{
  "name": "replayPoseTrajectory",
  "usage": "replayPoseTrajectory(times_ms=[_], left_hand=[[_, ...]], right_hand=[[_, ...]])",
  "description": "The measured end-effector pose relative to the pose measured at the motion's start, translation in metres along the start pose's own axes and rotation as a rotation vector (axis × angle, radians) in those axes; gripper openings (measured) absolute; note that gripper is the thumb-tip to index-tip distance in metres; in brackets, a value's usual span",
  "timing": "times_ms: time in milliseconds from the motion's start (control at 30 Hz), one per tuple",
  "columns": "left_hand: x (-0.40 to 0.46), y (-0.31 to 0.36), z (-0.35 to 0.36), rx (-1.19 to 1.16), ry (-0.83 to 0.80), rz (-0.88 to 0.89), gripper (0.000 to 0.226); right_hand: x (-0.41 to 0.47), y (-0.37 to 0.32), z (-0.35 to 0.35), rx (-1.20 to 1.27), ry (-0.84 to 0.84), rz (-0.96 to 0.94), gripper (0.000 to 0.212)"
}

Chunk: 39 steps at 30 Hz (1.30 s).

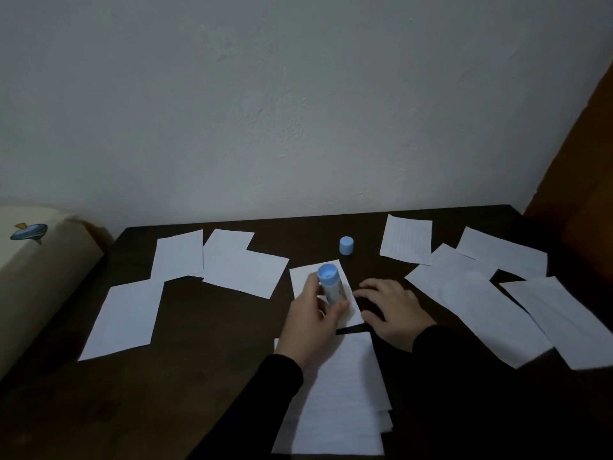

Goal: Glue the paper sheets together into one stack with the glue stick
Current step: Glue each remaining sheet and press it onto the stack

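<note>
My left hand (313, 322) grips a blue and white glue stick (330, 283), held upside down with its blue base up, its tip on a small white sheet (305, 277) in the middle of the dark table. My right hand (389, 308) rests flat, fingers spread, at that sheet's right edge. The stick's blue cap (346, 245) stands apart, farther back. A stack of sheets (341, 400) lies near me under my left forearm. Loose white sheets lie to the left (126, 318) and right (477, 310).
The dark wooden table (205, 360) stands against a pale wall. A cream cushion-like object with a blue print (33, 260) sits off the table's left edge. A brown wooden panel (580, 161) rises at the far right corner.
</note>
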<state>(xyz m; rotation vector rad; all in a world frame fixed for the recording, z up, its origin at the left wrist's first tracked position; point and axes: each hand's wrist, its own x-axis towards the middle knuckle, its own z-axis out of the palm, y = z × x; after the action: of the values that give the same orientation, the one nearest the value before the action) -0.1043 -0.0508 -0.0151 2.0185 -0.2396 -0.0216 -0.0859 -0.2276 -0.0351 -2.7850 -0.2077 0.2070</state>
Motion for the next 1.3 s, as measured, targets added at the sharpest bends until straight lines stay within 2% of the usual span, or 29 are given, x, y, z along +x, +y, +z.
replayPoseTrajectory(times_ms=[167, 333, 600, 967, 1033, 1133, 1200, 1300], left_hand=[[0.0, 0.002, 0.01, 0.065, -0.021, 0.065, 0.036], [0.0, 0.003, 0.013, 0.154, -0.111, 0.089, 0.035], [0.0, 0.003, 0.004, 0.221, -0.11, 0.13, 0.035], [-0.003, -0.015, -0.029, 0.237, -0.082, -0.022, 0.036], [-0.004, -0.017, -0.031, 0.228, -0.043, -0.045, 0.045], [-0.007, -0.019, -0.033, 0.111, 0.131, 0.001, 0.071], [-0.006, -0.018, -0.036, 0.037, 0.26, 0.048, 0.067], [-0.003, -0.012, -0.047, 0.057, 0.344, 0.092, 0.041]], right_hand=[[0.001, -0.003, -0.002, -0.034, -0.083, -0.016, 0.046], [0.001, -0.007, -0.002, -0.058, -0.075, 0.009, 0.038], [0.005, -0.012, 0.004, -0.021, -0.056, 0.073, 0.039], [0.008, -0.017, 0.001, -0.012, -0.091, 0.132, 0.046], [0.007, -0.017, 0.0, -0.007, -0.091, 0.13, 0.045], [0.006, -0.017, -0.001, 0.006, -0.085, 0.126, 0.043], [0.006, -0.017, -0.002, 0.013, -0.08, 0.122, 0.042], [0.007, -0.017, -0.002, 0.015, -0.083, 0.127, 0.042]])
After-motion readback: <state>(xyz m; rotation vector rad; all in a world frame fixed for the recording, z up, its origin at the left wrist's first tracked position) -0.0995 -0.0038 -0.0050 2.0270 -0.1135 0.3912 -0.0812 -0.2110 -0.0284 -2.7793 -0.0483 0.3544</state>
